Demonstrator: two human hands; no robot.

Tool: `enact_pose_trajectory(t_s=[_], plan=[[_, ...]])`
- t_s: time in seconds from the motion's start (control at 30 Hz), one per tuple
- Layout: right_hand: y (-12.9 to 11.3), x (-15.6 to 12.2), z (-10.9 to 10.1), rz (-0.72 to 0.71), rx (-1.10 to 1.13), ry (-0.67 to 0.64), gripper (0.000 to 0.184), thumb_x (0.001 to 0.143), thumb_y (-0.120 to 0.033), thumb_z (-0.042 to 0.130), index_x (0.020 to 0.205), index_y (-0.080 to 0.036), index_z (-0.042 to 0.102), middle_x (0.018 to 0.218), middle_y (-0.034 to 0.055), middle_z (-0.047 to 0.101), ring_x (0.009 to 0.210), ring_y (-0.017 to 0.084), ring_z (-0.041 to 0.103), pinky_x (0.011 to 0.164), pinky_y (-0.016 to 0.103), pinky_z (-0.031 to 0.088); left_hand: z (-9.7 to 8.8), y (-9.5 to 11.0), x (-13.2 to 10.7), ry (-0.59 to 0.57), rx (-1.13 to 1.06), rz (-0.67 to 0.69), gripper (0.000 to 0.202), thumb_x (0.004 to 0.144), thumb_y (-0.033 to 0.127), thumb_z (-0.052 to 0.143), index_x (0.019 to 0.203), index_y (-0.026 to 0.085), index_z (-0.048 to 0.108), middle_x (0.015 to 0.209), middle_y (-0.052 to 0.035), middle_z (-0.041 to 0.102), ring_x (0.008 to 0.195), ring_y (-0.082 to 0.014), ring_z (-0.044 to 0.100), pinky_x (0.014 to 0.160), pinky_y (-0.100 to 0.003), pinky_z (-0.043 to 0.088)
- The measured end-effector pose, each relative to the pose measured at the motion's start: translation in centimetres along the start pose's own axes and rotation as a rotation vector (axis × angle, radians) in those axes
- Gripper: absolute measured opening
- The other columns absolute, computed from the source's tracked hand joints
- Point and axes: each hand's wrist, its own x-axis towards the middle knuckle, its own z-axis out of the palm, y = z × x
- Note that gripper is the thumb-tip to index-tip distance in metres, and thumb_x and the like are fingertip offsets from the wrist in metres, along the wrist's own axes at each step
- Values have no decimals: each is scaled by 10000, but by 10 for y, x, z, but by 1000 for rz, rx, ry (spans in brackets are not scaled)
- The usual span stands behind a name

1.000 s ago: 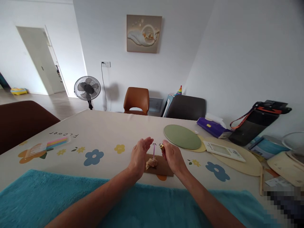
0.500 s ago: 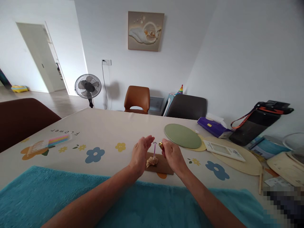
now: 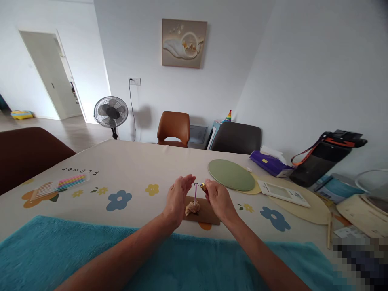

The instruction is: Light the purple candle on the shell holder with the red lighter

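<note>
A thin purple candle stands upright in a small tan, crusty lump that looks like a shell or a piece of pastry. The lump rests on a brown board on the table. My left hand is cupped beside the candle on its left, fingers stretched out, holding nothing. In my right hand is a lighter, its metal end pointing left at the candle's top, a short way off. A flame cannot be made out.
A teal towel lies along the near table edge. To the left is a pack of coloured candles. At right are a green oval mat, a purple tissue pack, a white frame and a black bottle. A fan stands behind.
The lighter's metal end has come slightly closer to the candle's top. The whole view has shifted a little. My left hand keeps its cupped pose beside the candle.
</note>
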Motion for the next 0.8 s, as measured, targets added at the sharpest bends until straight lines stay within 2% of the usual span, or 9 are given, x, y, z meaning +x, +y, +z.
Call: enact_pose_trajectory(t_s=[0.33, 0.67, 0.8], plan=[[4, 1, 1, -45, -192, 40, 424, 870, -491, 273, 561, -222, 382, 526, 20, 506, 519, 163, 429, 529, 283, 276, 1, 2, 0, 0, -6, 6, 324, 883, 264, 400, 935, 117, 684, 1102, -138, 685, 1111, -208, 594, 1060, -346, 351], [3, 0, -2, -32, -267, 47, 397, 843, -510, 282, 570, -231, 354, 514, 18, 469, 526, 178, 426, 529, 281, 268, 2, 4, -2, 18, -3, -10, 317, 888, 254, 396, 930, 124, 683, 1108, -130, 683, 1118, -207, 588, 1055, -341, 362], [3, 1, -2, -26, -206, 52, 403, 835, -505, 319, 546, -228, 361, 497, 13, 464, 510, 168, 429, 514, 276, 282, 2, 5, -1, 10, -7, -10, 304, 882, 268, 413, 934, 140, 684, 1117, -125, 680, 1138, -212, 575, 1064, -347, 346]])
